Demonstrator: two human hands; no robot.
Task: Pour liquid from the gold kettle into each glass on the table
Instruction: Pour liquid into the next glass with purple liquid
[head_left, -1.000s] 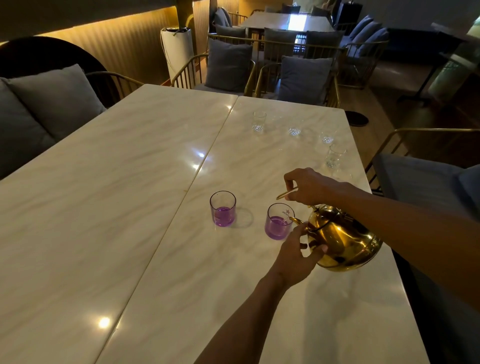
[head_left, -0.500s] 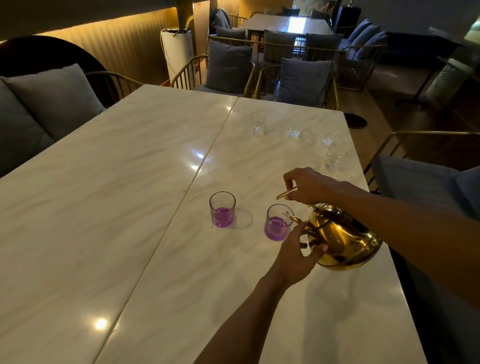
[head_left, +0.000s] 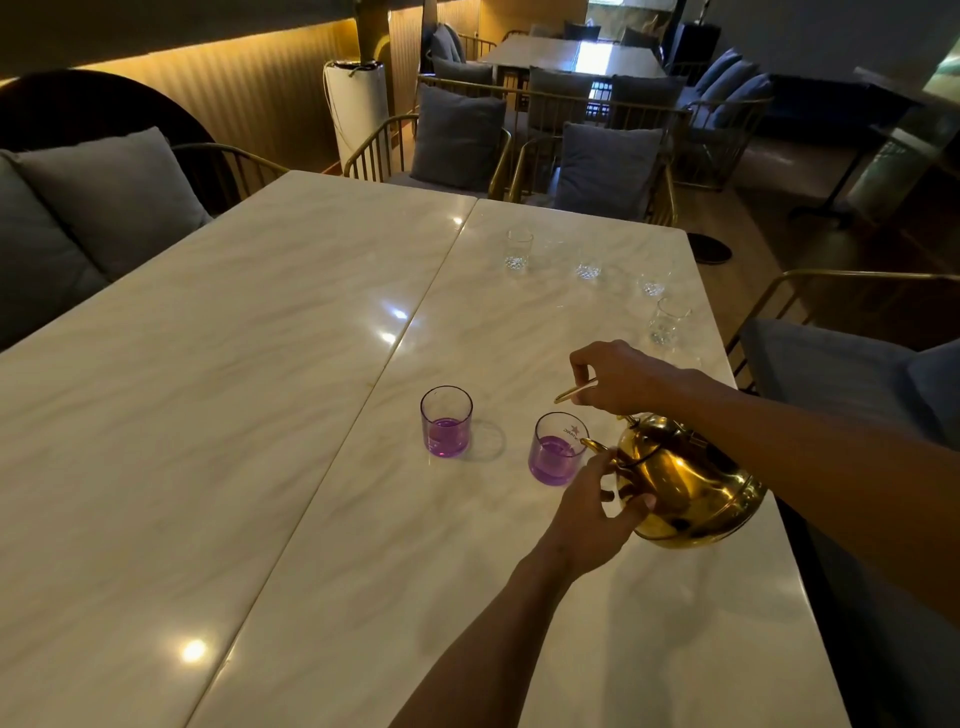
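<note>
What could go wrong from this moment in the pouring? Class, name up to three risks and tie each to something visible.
1. The gold kettle is tilted with its spout at the rim of the near purple glass; a nudge could tip the glass or miss it.
2. The left hand steadies the kettle's body, which might be hot.
3. Four clear glasses, such as the nearest, stand close to the table edge and could be knocked off.

Polished gold metal kettle (head_left: 685, 483), glossy marble-look table (head_left: 260, 415), purple-tinted clear glasses (head_left: 447, 428).
</note>
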